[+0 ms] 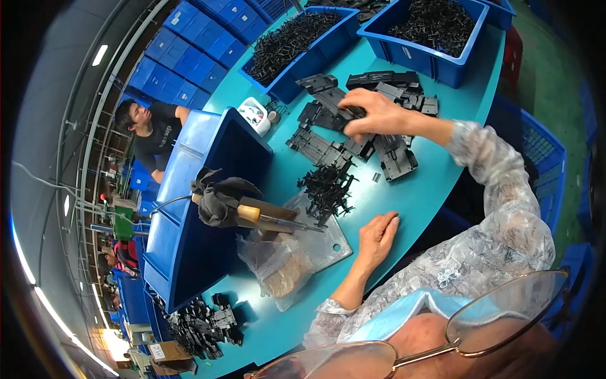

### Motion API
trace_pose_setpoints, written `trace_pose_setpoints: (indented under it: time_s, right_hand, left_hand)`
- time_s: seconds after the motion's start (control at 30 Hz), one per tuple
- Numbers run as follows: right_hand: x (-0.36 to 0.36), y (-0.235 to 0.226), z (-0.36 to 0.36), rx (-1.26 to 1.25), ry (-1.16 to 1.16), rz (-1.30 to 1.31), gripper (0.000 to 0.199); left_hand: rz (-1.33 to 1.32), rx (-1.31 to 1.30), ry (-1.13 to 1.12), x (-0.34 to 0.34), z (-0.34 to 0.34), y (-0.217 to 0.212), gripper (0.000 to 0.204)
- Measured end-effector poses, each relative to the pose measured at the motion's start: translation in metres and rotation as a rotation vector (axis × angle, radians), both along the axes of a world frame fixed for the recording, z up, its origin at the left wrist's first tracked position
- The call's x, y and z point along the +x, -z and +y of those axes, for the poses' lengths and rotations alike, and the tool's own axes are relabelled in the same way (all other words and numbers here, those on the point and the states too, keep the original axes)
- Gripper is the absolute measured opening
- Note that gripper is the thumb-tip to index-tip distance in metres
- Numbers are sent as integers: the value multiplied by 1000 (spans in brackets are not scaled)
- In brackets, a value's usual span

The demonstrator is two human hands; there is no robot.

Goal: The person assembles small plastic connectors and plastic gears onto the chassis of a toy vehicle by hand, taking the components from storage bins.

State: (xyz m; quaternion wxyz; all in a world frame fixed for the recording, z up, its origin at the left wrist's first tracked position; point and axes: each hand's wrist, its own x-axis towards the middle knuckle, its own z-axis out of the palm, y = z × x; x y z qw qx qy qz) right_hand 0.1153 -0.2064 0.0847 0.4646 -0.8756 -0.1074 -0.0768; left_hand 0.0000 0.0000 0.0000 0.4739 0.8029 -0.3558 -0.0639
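1. Your right hand (372,114) reaches out to the heap of flat black plastic parts (366,120) at about one o'clock on the teal table (435,183), fingers curled and clamped on one part at the heap's middle.
2. Your left hand (377,237) lies palm down on the table at about five o'clock from that heap, fingers together and holding nothing.
3. Just at nine o'clock from your left hand sits a small pile of black clips (328,186), partly on a grey plate (331,243).
4. A soldering iron (265,211) wrapped in dark cloth rests across that plate's left end, leaning on the tilted blue bin (208,208).
5. At twelve o'clock, two blue bins (435,57) hold more black pieces.
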Motion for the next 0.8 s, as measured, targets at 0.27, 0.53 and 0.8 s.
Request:
trace_pose_setpoints:
  time_s: [0.27,0.53,0.8]
  right_hand:
    - [-131,51,-13,840,-386,121,61]
    - [-168,84,2,1418,-535,513,73]
    - [-161,84,6,1324,-314,743,58]
  left_hand:
    - [575,-236,-84,-1,6,8,29]
    - [1013,-847,15,7,3,6,40]
    - [1163,-913,-32,5,13,-2,27]
